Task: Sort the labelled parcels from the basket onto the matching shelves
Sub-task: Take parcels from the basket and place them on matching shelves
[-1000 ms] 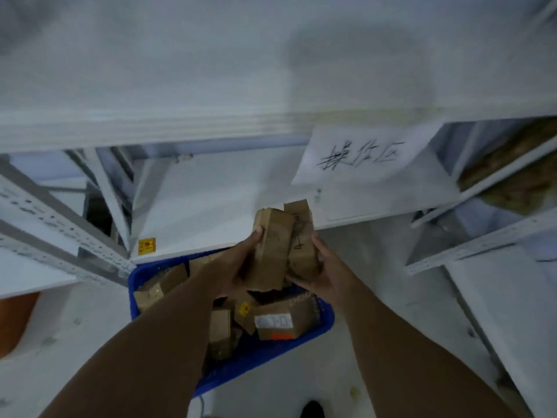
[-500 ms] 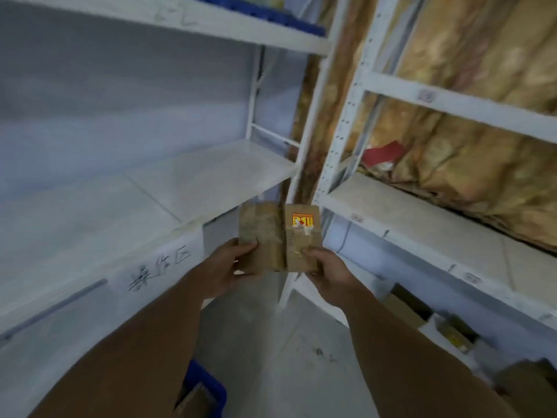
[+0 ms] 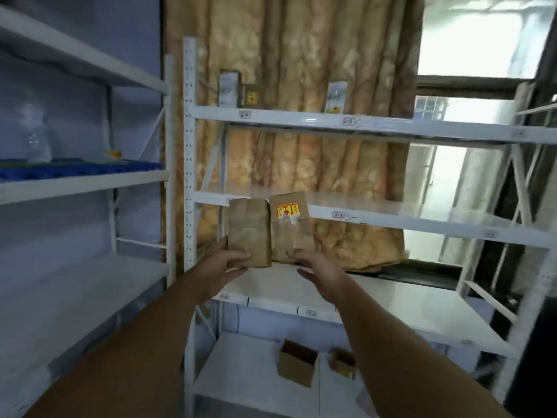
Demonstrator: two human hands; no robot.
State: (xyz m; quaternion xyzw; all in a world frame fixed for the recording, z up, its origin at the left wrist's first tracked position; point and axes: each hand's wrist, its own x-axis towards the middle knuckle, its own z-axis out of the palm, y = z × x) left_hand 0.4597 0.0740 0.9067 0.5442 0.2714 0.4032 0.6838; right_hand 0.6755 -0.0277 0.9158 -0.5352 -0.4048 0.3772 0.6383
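I hold two brown cardboard parcels upright, side by side, at chest height in front of a white metal shelf rack (image 3: 376, 123). My left hand (image 3: 221, 260) grips the bottom of the plain taped parcel (image 3: 248, 232). My right hand (image 3: 316, 262) grips the lower part of the parcel with a yellow and red sticker (image 3: 291, 227). The two parcels touch along their inner edges. Small labels sit on the front rails of the shelves. The basket is out of view.
Three parcels stand on the top shelf, among them one at the left (image 3: 229, 89) and one to the right (image 3: 336, 96). Two small boxes (image 3: 297, 363) sit on the lowest shelf. Another white rack (image 3: 84, 184) at left carries a blue tray (image 3: 75, 168) and a plastic bottle (image 3: 34, 134).
The view swung up from the blue basket on the floor to the rack ahead. Both hands raised the two parcels and now hold them in front of the middle shelves.
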